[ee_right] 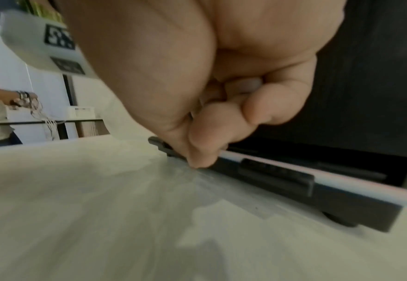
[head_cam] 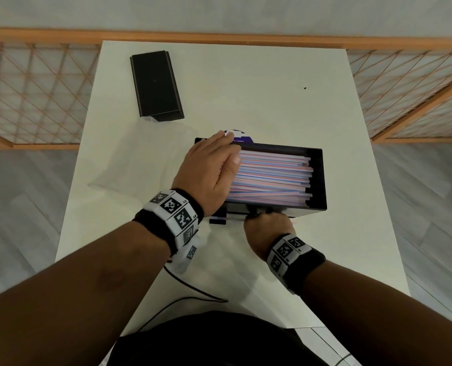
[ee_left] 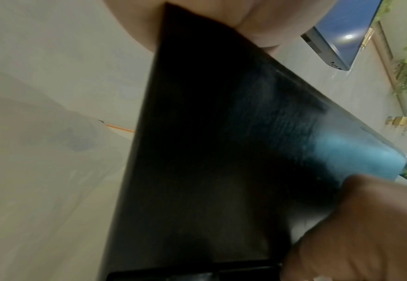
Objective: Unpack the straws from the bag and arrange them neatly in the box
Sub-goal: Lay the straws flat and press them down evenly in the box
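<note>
A black box [head_cam: 318, 180] at the table's middle holds a layer of pink, blue and white straws [head_cam: 269, 178] lying lengthwise. My left hand [head_cam: 209, 165] rests flat over the box's left end, fingers reaching to the far rim and thumb on the straws. The left wrist view shows the box's dark side wall [ee_left: 209, 152] under my palm [ee_left: 257, 19]. My right hand [head_cam: 267, 225] is at the box's front ledge. There its thumb and forefinger [ee_right: 197, 161] pinch one straw [ee_right: 342, 184] lying along the ledge [ee_right: 277, 175]. The clear bag [head_cam: 129, 165] lies flat left of the box.
The box's black lid [head_cam: 155, 84] lies at the far left of the white table [head_cam: 246, 88]. A purple label [head_cam: 239, 137] shows behind the box. A black cable [head_cam: 193, 289] runs across the near edge. Orange lattice railing stands beyond the table.
</note>
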`<action>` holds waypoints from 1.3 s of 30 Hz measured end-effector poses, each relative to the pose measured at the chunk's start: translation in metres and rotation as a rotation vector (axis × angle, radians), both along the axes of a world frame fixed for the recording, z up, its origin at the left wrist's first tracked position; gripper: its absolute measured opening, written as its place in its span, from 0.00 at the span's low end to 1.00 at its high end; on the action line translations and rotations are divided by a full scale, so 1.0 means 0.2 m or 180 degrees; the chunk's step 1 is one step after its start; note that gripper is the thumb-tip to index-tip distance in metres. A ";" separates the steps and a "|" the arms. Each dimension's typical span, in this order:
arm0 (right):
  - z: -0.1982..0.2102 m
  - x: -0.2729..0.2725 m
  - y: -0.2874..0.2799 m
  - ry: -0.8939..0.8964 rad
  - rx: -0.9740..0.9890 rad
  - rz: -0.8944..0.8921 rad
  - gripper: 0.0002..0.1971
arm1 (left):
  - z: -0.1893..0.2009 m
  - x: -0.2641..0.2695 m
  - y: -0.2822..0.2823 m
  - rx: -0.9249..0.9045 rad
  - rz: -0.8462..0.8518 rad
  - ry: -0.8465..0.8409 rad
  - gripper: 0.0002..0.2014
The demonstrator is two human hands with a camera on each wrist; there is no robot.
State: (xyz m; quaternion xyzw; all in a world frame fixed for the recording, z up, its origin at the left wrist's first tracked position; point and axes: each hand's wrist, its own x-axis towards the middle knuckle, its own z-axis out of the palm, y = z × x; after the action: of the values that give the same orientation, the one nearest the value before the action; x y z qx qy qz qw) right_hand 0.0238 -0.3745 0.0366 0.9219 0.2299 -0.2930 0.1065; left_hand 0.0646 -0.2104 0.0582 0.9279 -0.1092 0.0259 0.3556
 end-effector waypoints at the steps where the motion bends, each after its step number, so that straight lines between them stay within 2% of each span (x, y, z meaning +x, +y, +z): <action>1: 0.01 0.00 0.00 0.0008 -0.0019 0.0001 0.14 | 0.00 0.00 0.00 -0.0139 0.0067 -0.0007 0.28; 4: 0.07 -0.01 -0.01 -0.0040 0.0273 0.0017 0.12 | 0.04 -0.01 0.02 -0.0674 0.0446 -0.0021 0.23; 6: 0.19 -0.02 0.00 -0.0241 0.0481 0.0126 0.04 | 0.07 0.00 0.04 -0.0967 0.0733 -0.0007 0.24; 7: 0.24 -0.05 -0.02 -0.0404 0.0601 0.0130 0.14 | 0.09 0.00 0.05 -0.1094 0.0859 0.0000 0.25; 8: 0.30 -0.08 -0.04 -0.0604 0.0699 0.0038 0.20 | 0.11 0.01 0.06 -0.1207 0.0959 0.0011 0.26; 12: 0.49 -0.02 -0.09 -0.1502 0.1011 -0.0231 0.16 | 0.14 0.07 0.11 -0.1612 0.1165 -0.0024 0.32; 14: 0.51 0.09 -0.07 -0.1812 0.1175 -0.0180 0.15 | 0.15 0.10 0.12 -0.1688 0.1233 -0.0045 0.34; 15: 0.48 0.13 -0.06 -0.1813 0.1262 -0.0063 0.14 | 0.16 0.10 0.11 -0.1654 0.1230 -0.0014 0.34; 16: 0.45 0.17 -0.05 -0.1616 0.1273 0.0002 0.18 | 0.16 0.10 0.10 -0.1573 0.1195 0.0048 0.34; 19: 0.37 0.18 -0.02 -0.0508 0.0814 -0.0053 0.48 | 0.15 0.06 0.06 -0.1154 0.0993 0.0168 0.31; 21: 0.35 0.12 -0.04 -0.0104 0.0695 0.0024 0.53 | 0.12 0.03 0.05 -0.0924 0.0888 0.0227 0.30; 25: 0.31 0.05 -0.09 -0.0260 0.1114 0.0086 0.43 | 0.09 -0.01 0.05 -0.0549 0.0749 0.0470 0.32; 29: 0.24 0.11 -0.10 -0.0333 0.1463 -0.0054 0.34 | 0.09 -0.02 0.03 -0.0562 0.0752 0.0467 0.31; 31: 0.23 0.13 -0.11 -0.0544 0.1804 -0.0167 0.31 | 0.08 -0.02 0.04 -0.0524 0.0835 0.0436 0.27; 34: 0.28 0.17 -0.20 -0.1443 0.2345 -0.0649 0.20 | 0.08 -0.01 0.06 -0.0513 0.1169 0.0635 0.23; 36: 0.32 0.21 -0.30 -0.1758 0.2206 -0.1529 0.18 | 0.09 0.00 0.05 -0.0539 0.1450 0.1023 0.24; 38: 0.32 0.24 -0.40 -0.1424 0.1635 -0.2554 0.22 | 0.10 0.00 0.04 -0.0641 0.1594 0.1362 0.24; 39: 0.30 0.25 -0.42 -0.1060 0.1361 -0.2827 0.22 | 0.10 -0.01 0.03 -0.0711 0.1584 0.1492 0.25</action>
State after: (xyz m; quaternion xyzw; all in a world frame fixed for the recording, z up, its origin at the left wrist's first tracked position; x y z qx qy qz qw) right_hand 0.0735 -0.4584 0.0971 0.9659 -0.1488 -0.1058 -0.1836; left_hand 0.0635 -0.2040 0.0785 0.8622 0.2081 -0.0900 0.4530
